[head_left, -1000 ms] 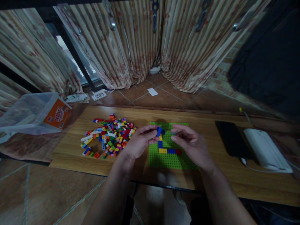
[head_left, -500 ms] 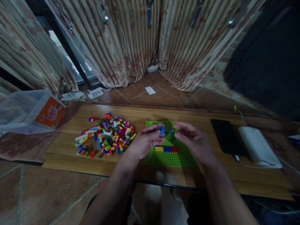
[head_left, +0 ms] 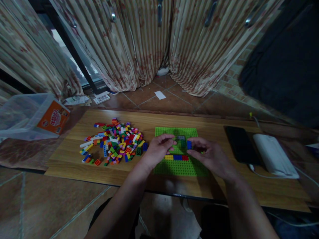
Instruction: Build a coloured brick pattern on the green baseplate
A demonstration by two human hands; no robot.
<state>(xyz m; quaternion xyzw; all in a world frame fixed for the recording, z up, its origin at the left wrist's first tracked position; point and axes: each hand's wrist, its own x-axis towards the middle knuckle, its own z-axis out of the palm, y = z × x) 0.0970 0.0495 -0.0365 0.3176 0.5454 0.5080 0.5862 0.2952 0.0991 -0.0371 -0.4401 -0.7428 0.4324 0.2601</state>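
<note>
A green studded baseplate (head_left: pixel 183 167) lies on the wooden board (head_left: pixel 74 159). On it sits a short row of yellow, blue and red bricks (head_left: pixel 176 157). My left hand (head_left: pixel 157 150) rests over the plate's left part, fingers curled, pinching something I cannot make out. My right hand (head_left: pixel 210 156) hovers over the plate's right part and pinches a small blue brick (head_left: pixel 189 145). Between the two hands a grey and green brick (head_left: pixel 181 140) stands on the plate. A heap of several loose coloured bricks (head_left: pixel 114 142) lies to the left of my left hand.
A clear plastic tub with an orange label (head_left: pixel 32 118) lies at the far left. A black phone (head_left: pixel 240 144) and a white power bank (head_left: pixel 272 154) with a cable sit at the right. Striped curtains (head_left: pixel 139 43) hang behind; a tiled floor surrounds the board.
The blue-and-yellow column of bricks on the plate is gone; only the row remains. Both hands have dropped nearer the plate, and the blue brick now shows at my right fingertips.
</note>
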